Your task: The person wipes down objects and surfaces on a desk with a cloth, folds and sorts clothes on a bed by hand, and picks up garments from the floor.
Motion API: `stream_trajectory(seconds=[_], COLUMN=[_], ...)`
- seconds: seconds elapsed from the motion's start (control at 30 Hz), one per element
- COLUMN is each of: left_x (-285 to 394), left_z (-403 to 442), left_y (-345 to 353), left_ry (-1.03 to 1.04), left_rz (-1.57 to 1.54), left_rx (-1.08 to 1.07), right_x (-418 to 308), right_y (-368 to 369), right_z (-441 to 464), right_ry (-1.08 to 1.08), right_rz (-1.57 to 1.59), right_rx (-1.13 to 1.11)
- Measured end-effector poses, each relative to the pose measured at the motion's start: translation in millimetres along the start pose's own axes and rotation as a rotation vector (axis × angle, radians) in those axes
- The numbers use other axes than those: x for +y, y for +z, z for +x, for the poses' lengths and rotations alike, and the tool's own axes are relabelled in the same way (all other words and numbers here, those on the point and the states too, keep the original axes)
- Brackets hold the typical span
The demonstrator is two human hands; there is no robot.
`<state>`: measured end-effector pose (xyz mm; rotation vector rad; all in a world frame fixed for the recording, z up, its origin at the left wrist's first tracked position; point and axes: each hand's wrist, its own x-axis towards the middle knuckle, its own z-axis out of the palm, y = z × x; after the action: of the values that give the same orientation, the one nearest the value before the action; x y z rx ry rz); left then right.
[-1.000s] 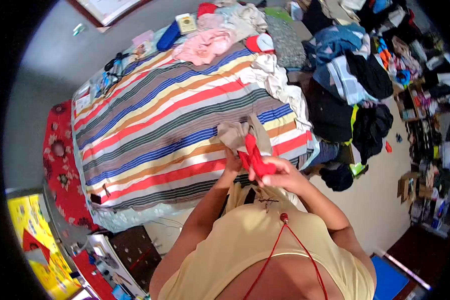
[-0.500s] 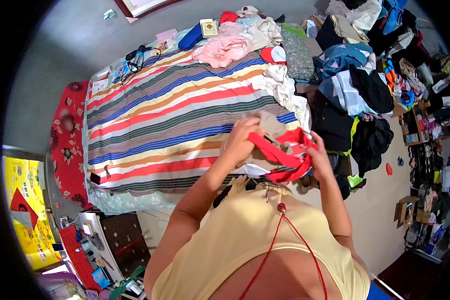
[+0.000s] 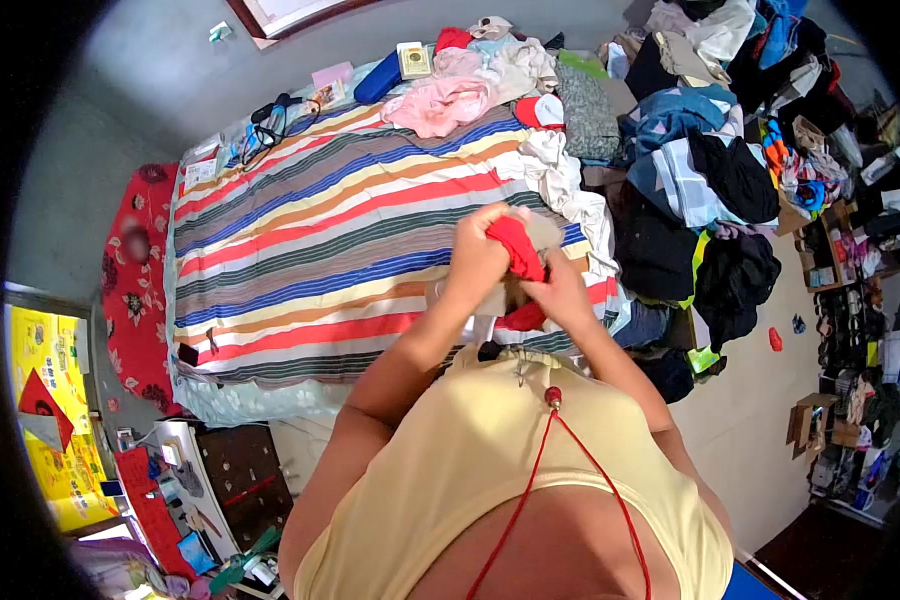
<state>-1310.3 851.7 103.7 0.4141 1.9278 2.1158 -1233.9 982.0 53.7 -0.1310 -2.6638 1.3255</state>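
Note:
A red and beige cloth piece (image 3: 515, 247) is bunched up between my two hands, above the near right part of a striped bedsheet (image 3: 340, 230). My left hand (image 3: 480, 255) grips its left side, fingers wrapped round the red part. On the other side my right hand (image 3: 562, 292) pinches the red fabric at its lower right. More red and white fabric hangs below the hands, close to my yellow top (image 3: 510, 450). The cloth's full shape is hidden by the folds and my fingers.
Pink clothing (image 3: 440, 105), a blue case (image 3: 378, 78) and a red and white cap (image 3: 540, 112) lie along the bed's far side. White cloth (image 3: 560, 180) runs down its right edge. Heaped clothes (image 3: 660, 240) stand to the right. A cluttered desk (image 3: 195, 480) is at lower left.
The red and beige cloth was spread between my hands and is now bunched smaller. My right hand has moved left, closer to my left hand, which has risen slightly.

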Motion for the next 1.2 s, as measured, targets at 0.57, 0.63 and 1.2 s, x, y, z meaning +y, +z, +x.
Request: stream_trajectory(seconds=[0.57,0.63,1.2], left_x=[-82.5,-77.2,-25.4], left_z=[-26.6,-50.6,-11.9], left_y=[-34.0,-23.2,-8.1], left_ry=[0.151,0.207,-0.16], left_rz=[0.548,0.519,-0.017], left_rx=[0.46,0.254,-0.213], right_x=[10.2,14.4,115.4], right_y=[-5.2,-4.7,-45.8], right_z=[-7.0,-4.0,-16.7], right_ry=[0.364,0.367,0.664], right_rz=[0.7,0.724,1.23], right_rx=[-0.037,0.007,0.315])
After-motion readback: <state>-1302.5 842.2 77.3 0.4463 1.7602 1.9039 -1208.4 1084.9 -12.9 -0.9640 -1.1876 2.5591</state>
